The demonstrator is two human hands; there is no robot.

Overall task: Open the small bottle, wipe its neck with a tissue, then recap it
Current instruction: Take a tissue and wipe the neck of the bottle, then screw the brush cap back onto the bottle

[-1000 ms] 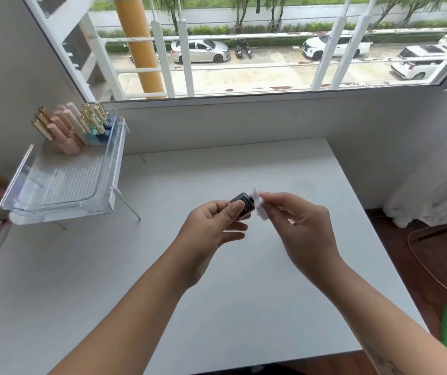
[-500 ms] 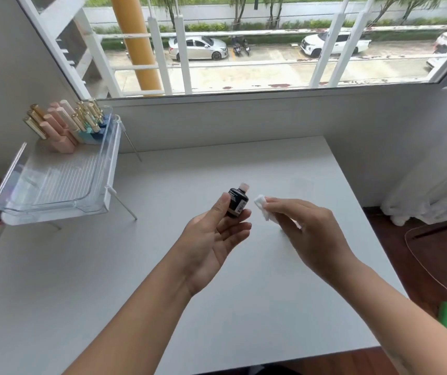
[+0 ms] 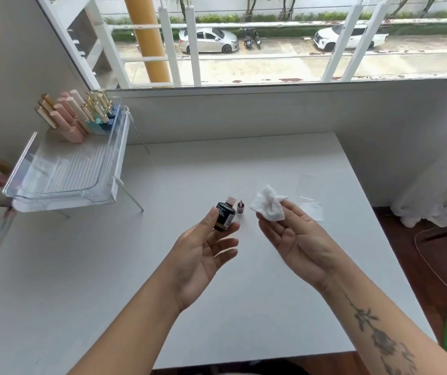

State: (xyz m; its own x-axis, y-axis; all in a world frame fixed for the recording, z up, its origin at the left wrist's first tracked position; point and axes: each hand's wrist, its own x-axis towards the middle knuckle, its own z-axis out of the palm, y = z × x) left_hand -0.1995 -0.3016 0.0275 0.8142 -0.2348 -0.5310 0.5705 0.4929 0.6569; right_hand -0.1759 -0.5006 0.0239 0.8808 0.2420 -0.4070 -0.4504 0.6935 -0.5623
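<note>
- Contact between tissue point(image 3: 269, 205) and bottle point(image 3: 224, 216) has been broken: a second ago the tissue was pressed against the bottle's neck, and the two are now held well apart.
- Wiping is therefore judged complete, with only recapping left.
- The cap point(image 3: 240, 207) is seen standing on the table point(image 3: 163, 266), just beside the bottle and between the two hands.
- The bottle is held roughly upright off the table, its pale neck uncovered, pinched between thumb and fingertips of the left hand point(image 3: 203, 255), palm turned up, remaining fingers loosely spread.
- The crumpled tissue is pinched at the fingertips of the right hand point(image 3: 296, 243), which has been drawn back, palm up.
</note>
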